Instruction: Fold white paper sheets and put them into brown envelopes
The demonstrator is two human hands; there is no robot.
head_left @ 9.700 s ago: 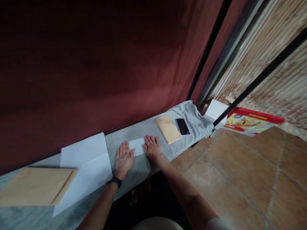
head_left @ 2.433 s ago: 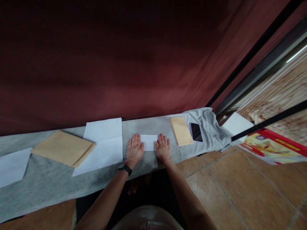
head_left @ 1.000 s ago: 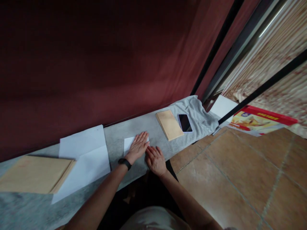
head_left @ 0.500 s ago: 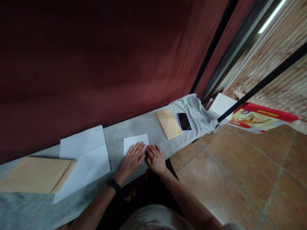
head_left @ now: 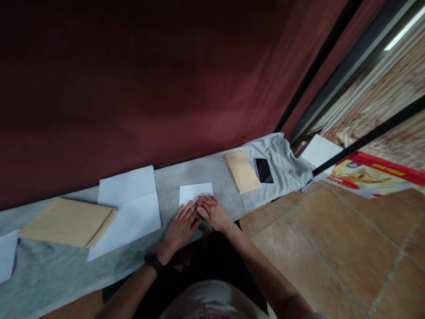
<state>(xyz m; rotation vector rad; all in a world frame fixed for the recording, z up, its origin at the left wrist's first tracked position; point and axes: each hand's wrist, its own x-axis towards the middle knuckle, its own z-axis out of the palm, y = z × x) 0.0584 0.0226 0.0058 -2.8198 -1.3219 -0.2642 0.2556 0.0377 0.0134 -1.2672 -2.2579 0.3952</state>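
A small white paper [head_left: 192, 190], apparently folded, lies flat on the grey cloth-covered bench in front of me. My left hand [head_left: 180, 227] rests on its lower left part, palm down with the fingers stretched out. On its lower right part lies my right hand [head_left: 214, 213], fingers extended to the left and meeting the left fingertips. Both hands press flat and hide the near edge of the paper. To the left is a larger creased white sheet [head_left: 141, 212], partly under a stack of brown envelopes [head_left: 69, 221].
Right of my hands lie a smaller stack of brown envelopes [head_left: 243, 173] and a phone [head_left: 264, 171]. The grey cloth [head_left: 285, 161] bunches at the bench's far end. A dark red panel [head_left: 149, 88] rises behind. A black pole [head_left: 368, 135] and a red-and-yellow box [head_left: 375, 175] stand right.
My right hand has moved left and forward onto the paper, up against the left fingertips. The left hand has slid slightly towards the paper's near left edge. The view has turned a little left.
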